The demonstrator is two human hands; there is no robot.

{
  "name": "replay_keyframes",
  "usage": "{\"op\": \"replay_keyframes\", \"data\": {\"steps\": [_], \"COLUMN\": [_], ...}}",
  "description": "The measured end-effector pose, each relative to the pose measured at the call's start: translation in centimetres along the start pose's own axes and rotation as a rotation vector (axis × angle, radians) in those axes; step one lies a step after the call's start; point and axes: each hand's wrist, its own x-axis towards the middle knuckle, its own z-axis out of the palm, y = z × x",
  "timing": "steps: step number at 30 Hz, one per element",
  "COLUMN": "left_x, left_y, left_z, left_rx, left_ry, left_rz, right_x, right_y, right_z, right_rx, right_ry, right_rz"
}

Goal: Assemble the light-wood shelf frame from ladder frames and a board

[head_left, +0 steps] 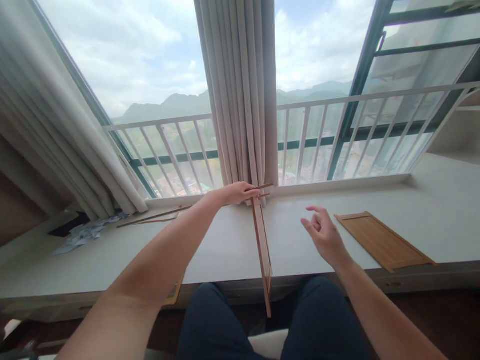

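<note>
My left hand (pixel 237 192) reaches far forward to the base of the centre curtain and pinches a thin wooden stick (pixel 259 187). Under that hand a narrow wooden frame (pixel 262 247) stands on edge on the white sill, running from the curtain back toward my knees and past the sill's front edge. My right hand (pixel 324 234) hovers above the sill to the right of the frame, fingers loosely curled and apart, holding nothing. A flat wooden panel (pixel 382 240) lies on the sill just right of that hand.
Long thin wooden sticks (pixel 153 217) lie on the sill at the left, near crumpled paper (pixel 84 234) and a dark object (pixel 69 225). Curtains (pixel 240 95) hang at centre and left. A white railing (pixel 300 135) stands behind the window. My knees (pixel 262 320) are below the sill.
</note>
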Motion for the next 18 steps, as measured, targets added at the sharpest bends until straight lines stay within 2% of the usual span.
{"op": "replay_keyframes", "data": {"steps": [3,5,9,13,18], "left_x": [2.2,3.4,5.0,6.5,8.3], "left_y": [0.4,0.4,0.2,-0.6,-1.7], "left_z": [1.1,2.1,4.1,6.0,7.8], "left_rx": [0.054,0.087,0.136,0.141,0.156], "left_ry": [-0.159,-0.241,-0.364,-0.415,-0.483], "left_rz": [-0.015,-0.015,0.005,0.009,0.049], "right_x": [2.2,3.7,5.6,6.0,6.3], "right_y": [-1.2,-0.8,2.0,4.8,6.8], "right_z": [1.2,2.2,4.1,4.9,5.3], "right_rx": [-0.163,-0.207,-0.343,-0.481,-0.407], "right_ry": [-0.063,-0.125,-0.236,-0.350,-0.411], "right_rz": [-0.117,-0.155,-0.241,-0.204,-0.196]}}
